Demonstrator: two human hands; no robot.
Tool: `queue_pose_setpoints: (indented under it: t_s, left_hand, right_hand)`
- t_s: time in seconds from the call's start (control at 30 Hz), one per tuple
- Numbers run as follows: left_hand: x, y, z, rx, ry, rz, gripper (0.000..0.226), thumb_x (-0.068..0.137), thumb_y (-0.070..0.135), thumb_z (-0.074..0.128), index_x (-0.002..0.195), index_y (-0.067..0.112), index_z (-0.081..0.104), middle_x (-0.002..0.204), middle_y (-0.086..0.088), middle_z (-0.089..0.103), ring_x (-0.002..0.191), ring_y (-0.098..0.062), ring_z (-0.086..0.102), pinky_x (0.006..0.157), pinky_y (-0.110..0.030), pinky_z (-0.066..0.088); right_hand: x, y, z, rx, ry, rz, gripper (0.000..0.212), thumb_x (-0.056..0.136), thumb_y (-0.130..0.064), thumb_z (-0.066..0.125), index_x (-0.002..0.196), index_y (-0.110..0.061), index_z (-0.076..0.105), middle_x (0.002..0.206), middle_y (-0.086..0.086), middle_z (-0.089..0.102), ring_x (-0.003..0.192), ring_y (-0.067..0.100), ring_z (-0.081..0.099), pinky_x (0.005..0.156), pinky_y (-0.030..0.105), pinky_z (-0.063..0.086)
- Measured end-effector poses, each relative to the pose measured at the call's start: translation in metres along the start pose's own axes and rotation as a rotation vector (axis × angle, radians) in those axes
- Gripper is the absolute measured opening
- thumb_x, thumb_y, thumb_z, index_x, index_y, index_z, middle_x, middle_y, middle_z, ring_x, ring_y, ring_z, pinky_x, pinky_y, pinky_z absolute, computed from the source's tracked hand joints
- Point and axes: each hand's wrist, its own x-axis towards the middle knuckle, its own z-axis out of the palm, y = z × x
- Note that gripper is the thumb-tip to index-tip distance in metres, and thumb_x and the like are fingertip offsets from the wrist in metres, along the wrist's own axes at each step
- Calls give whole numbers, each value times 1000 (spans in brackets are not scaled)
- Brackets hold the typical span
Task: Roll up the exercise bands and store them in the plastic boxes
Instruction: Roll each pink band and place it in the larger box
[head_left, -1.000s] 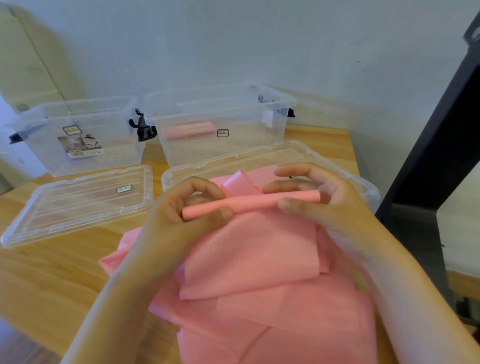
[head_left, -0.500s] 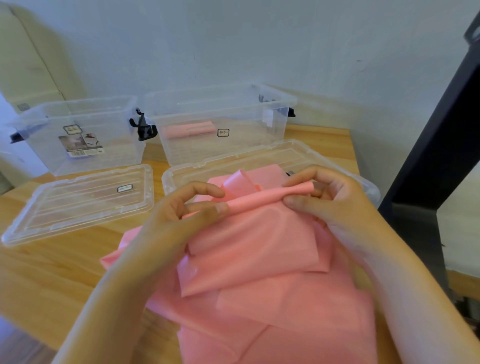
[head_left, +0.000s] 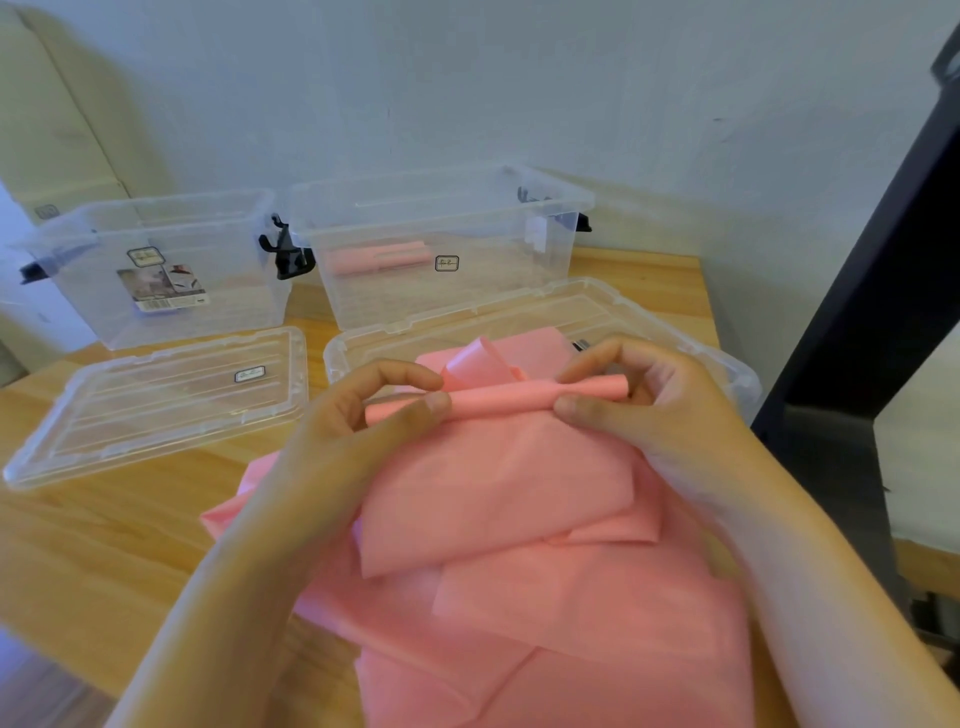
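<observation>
left hand (head_left: 353, 431), right hand (head_left: 649, 410) pinch band roll (head_left: 498, 397) | right box (head_left: 493, 296): apparently two rolls (head_left: 379, 258) | left box (head_left: 234, 296): sticker (head_left: 163, 288)

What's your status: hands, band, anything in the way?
Left hand and right hand both pinch the thin rolled end of the pink band. Most of it lies loose, unrolled. Nothing blocks the open box behind.

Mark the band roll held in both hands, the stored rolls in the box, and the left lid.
band roll (head_left: 501, 397), head view, its bare middle.
stored rolls (head_left: 379, 258), head view, their middle.
left lid (head_left: 156, 402), head view, its ribbed centre.
</observation>
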Motion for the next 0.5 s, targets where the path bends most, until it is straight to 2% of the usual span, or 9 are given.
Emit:
queue_pose_setpoints:
  t_s: [0.1,0.13,0.2,0.3,0.4,0.5]
  left_hand:
    - [-1,-2,3,53,-2,-26,22,69,28,73,86,15,68,60,3,60,45,-6,50,39,-13,36]
    - [0,-2,3,58,2,-18,23,67,25,77,86,16,68,61,2,61,46,-7,51,40,-14,37]
    - [2,-1,0,70,9,16,28,60,18,87,81,22,69,66,2,65,51,-8,55,44,-15,42]
    - [2,-2,-3,71,19,53,26,57,14,84,74,28,70,67,5,68,53,-7,58,47,-15,45]
    - [3,-4,-4,38,11,54,19,60,20,78,75,29,70,69,3,67,55,-8,58,48,-16,46]
    - [3,-5,-4,79,1,72,27,59,36,81,80,25,69,75,4,66,64,-9,58,53,-19,45]
  right_hand:
    - [0,2,0,15,-5,-15,20,71,3,73,75,-16,66,67,-13,61,65,-1,54,61,8,43]
    - [0,1,0,18,-10,-11,19,71,0,73,78,-17,67,69,-13,62,67,-1,55,62,8,43]
    - [-1,0,0,21,-24,42,17,71,-11,73,87,-17,68,70,-13,64,66,-1,57,59,8,43]
    - [-2,1,1,-55,-64,130,25,68,-33,70,90,-22,70,67,-8,63,65,4,56,56,8,40]
    - [-1,3,3,-86,-35,89,9,74,-26,72,82,-21,72,73,-12,68,68,0,58,62,7,42]
    - [0,3,-1,-27,7,53,13,66,-20,75,78,-20,72,70,-10,66,68,0,59,62,8,43]
